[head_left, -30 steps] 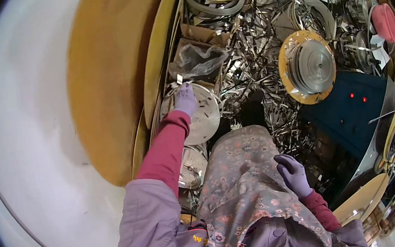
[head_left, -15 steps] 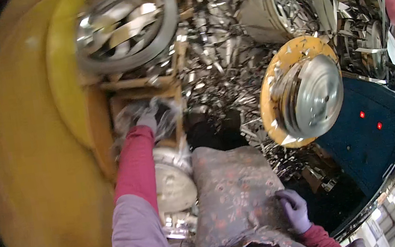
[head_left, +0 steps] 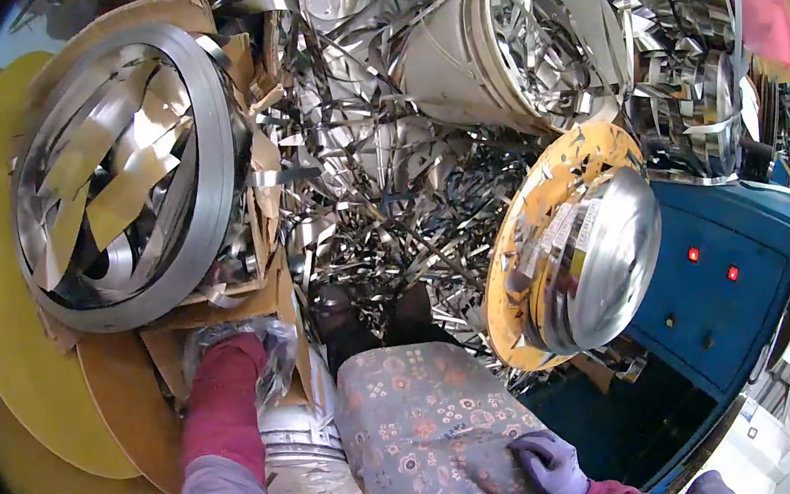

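Observation:
My left forearm (head_left: 219, 398), in a maroon sleeve cuff, reaches down into a cardboard box (head_left: 163, 355) lined with a clear plastic bag (head_left: 276, 350). The bag and the box hide my left hand, so its fingers and anything in them do not show. My right hand (head_left: 552, 467), in a light purple glove, rests on the flowered apron (head_left: 429, 414) over my lap. Its fingers are loosely bent and apart, with nothing visible in them.
Beyond the box lies a large ring of coiled metal strip (head_left: 219, 140) with loose strips inside. A white bucket (head_left: 451, 67) of metal scraps lies tilted among heaped shavings. To the right, metal discs (head_left: 609, 257) sit on a yellow round plate (head_left: 511, 317) beside a blue cabinet (head_left: 731, 230).
My view has shifted, so the box and metal ring now appear further left. My left hand has gone deeper into the plastic-lined box, out of sight. My right hand stays on the apron.

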Motion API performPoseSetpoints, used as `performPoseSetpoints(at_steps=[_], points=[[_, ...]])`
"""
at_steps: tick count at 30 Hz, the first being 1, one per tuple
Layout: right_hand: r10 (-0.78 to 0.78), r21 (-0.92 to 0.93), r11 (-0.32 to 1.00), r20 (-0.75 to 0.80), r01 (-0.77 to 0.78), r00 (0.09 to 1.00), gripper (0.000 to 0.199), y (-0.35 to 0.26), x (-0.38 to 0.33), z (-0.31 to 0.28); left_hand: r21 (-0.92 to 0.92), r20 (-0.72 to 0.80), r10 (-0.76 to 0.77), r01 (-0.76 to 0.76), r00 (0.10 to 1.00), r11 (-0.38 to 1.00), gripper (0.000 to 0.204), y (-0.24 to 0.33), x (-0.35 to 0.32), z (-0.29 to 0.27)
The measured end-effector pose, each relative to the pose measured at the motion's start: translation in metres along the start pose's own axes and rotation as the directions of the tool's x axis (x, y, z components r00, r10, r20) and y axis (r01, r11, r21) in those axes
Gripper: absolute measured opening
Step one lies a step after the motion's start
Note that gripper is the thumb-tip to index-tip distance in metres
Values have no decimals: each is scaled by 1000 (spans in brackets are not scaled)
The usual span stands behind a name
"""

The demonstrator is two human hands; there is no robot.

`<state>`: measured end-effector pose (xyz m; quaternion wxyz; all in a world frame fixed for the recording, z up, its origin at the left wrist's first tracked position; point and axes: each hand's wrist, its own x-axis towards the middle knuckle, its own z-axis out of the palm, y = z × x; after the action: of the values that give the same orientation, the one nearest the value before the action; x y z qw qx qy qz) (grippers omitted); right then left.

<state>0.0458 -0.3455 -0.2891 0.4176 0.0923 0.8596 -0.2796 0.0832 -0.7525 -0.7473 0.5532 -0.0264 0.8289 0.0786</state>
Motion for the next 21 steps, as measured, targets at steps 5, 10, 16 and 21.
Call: performPoseSetpoints(at_steps=[5, 10, 16, 21], points=[[-1, -1, 1000, 48, 1, 999, 21, 9, -1, 3, 5, 30, 25, -25, 999, 1000, 28, -4, -10, 1], [75, 61, 995, 81, -80, 994, 29, 14, -7, 5, 22, 57, 41, -43, 998, 999, 27, -8, -24, -6], [28, 60, 998, 46, -31, 999, 28, 21, -13, 8, 43, 107, 65, -70, 992, 997, 27, 3, -29, -18], [39, 102, 994, 42, -43, 998, 25, 29, -23, 7, 86, 156, 92, -106, 983, 991, 26, 1, -44, -50]])
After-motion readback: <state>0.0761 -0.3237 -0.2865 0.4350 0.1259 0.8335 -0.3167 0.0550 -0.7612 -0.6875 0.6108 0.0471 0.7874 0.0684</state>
